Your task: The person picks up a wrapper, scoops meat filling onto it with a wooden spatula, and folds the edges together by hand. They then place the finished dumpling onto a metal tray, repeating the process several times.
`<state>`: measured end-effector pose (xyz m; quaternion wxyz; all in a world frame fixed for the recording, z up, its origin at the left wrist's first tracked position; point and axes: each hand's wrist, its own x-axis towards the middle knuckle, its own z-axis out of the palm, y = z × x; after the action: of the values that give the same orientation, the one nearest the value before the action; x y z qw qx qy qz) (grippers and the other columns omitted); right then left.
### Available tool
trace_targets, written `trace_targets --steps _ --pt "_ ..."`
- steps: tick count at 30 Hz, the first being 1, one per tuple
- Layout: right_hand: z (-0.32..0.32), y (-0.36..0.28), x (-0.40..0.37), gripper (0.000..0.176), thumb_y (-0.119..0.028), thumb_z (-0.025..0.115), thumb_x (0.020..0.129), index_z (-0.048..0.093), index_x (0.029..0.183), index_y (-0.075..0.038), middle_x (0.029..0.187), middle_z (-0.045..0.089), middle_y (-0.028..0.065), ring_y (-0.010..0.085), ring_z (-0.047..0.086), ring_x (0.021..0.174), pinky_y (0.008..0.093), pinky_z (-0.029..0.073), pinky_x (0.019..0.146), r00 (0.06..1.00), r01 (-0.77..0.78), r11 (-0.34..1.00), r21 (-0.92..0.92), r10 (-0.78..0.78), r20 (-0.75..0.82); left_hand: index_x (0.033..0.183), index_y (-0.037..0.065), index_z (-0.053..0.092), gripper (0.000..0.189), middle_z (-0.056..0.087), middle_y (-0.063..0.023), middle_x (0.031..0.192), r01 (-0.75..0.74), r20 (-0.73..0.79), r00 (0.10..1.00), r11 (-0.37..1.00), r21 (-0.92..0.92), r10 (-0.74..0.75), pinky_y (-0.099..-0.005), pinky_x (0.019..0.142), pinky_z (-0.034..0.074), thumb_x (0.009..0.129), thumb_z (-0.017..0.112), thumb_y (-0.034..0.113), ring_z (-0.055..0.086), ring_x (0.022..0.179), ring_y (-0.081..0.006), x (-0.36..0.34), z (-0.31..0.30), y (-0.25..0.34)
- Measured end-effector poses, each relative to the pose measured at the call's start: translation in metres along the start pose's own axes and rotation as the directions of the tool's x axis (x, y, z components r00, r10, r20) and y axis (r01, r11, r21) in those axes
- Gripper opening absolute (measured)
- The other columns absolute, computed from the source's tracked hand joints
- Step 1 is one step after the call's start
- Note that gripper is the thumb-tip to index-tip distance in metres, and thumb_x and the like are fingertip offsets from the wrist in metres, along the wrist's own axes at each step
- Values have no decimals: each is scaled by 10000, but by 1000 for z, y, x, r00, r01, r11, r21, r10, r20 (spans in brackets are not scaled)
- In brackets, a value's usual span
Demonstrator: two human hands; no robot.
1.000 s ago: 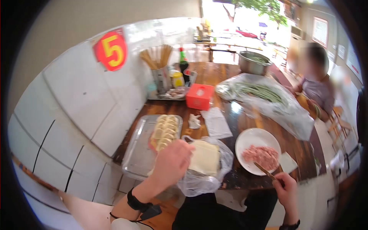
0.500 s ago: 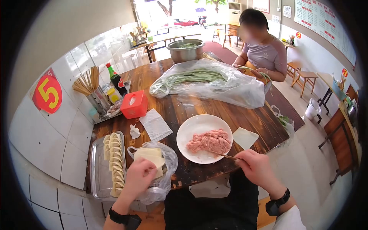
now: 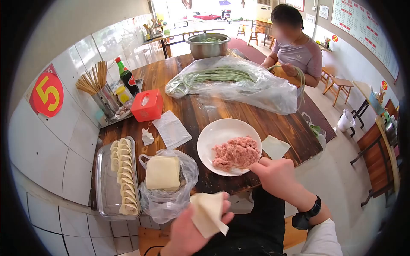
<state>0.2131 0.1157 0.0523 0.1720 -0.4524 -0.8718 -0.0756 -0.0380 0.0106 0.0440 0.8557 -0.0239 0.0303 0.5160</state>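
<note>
On the upturned palm of my left hand (image 3: pixel 185 228) lies a pale square dough wrapper (image 3: pixel 207 215), one corner folded over. My right hand (image 3: pixel 273 177) grips a thin stick-like tool (image 3: pixel 240 167); its tip rests at the near edge of the pink minced meat (image 3: pixel 237 151). The meat sits on a white plate (image 3: pixel 206 138). Left of the plate, a stack of wrappers (image 3: pixel 162 173) lies on a crumpled clear plastic bag (image 3: pixel 160 207). Folded dumplings (image 3: pixel 125 175) stand in rows in a clear tray (image 3: pixel 104 192) at the far left.
A single pale square sheet (image 3: pixel 275 147) lies right of the plate. Behind are a napkin (image 3: pixel 172 130), a red tissue box (image 3: pixel 147 105), a sauce bottle (image 3: pixel 127 77), bagged long beans (image 3: pixel 222 76) and a metal pot (image 3: pixel 208 48). Across the table, a person (image 3: pixel 294 51) handles beans.
My left hand has moved from the stack toward me, carrying a wrapper on its palm. My right hand has shifted slightly up and left, the tool still at the meat.
</note>
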Motion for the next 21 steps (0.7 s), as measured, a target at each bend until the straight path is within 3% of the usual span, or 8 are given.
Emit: trace_targets --steps 3,6,10,12,15,16,19,21 --pt "-4 5 2 106 -82 663 748 656 841 -132 723 599 25 259 643 599 371 478 493 995 -34 997 73 41 -87 1458 -76 381 565 479 -219 1471 99 -102 992 952 288 -73 -513 1150 380 995 553 198 518 1323 -351 4 -37 -30" --pt "1 6 5 89 -83 669 756 649 831 -128 724 609 31 269 641 601 369 483 501 997 14 998 69 -9 -71 1460 -29 369 475 492 -169 1460 318 -451 871 921 223 -192 -450 1114 423 1065 415 230 513 1329 -307 9 -53 -43" --pt "15 16 8 78 -79 671 757 642 815 -124 724 619 38 273 644 610 368 487 505 998 -22 999 36 24 -65 1460 -18 378 471 496 -164 1461 315 -438 892 853 416 -116 -475 1142 388 1062 415 231 493 1351 -316 3 -68 -39" --pt "9 19 5 59 -81 665 772 626 790 -122 715 618 40 282 642 613 376 482 501 997 -30 987 156 41 -67 1518 -22 310 679 386 -206 1547 236 -498 867 879 414 2 -511 1182 332 984 605 277 452 1385 -354 -4 -65 -31" --pt "0 20 5 58 -82 636 769 588 781 -111 738 605 39 284 648 632 395 478 497 995 2 989 146 12 -97 1469 -10 372 477 488 -167 1471 137 -496 868 965 222 -9 -488 1175 340 1042 436 192 466 1377 -321 -4 -47 -20" --pt "1 21 4 58 -82 636 769 588 781 -111 738 605 39 284 648 632 395 478 497 995 0 989 145 14 -94 1475 -1 369 488 475 -169 1482 54 -251 967 997 61 -37 -497 1199 301 1018 449 152 447 1393 -328 -3 -52 -15" --pt "3 21 1 52 -91 636 777 589 777 -113 734 604 36 282 646 629 397 479 501 1000 10 998 55 -9 -23 1457 -13 401 508 507 -194 1455 -49 -260 960 978 201 101 -521 1167 350 999 480 192 480 1367 -343 8 -55 -18" --pt "0 18 -3 56 -84 634 773 587 767 -114 728 603 32 286 643 619 394 480 504 1000 -7 987 159 6 10 1450 -4 416 473 522 -185 1441 -100 -254 957 982 158 138 -525 1171 350 1002 462 144 495 1352 -346 14 -63 -17"
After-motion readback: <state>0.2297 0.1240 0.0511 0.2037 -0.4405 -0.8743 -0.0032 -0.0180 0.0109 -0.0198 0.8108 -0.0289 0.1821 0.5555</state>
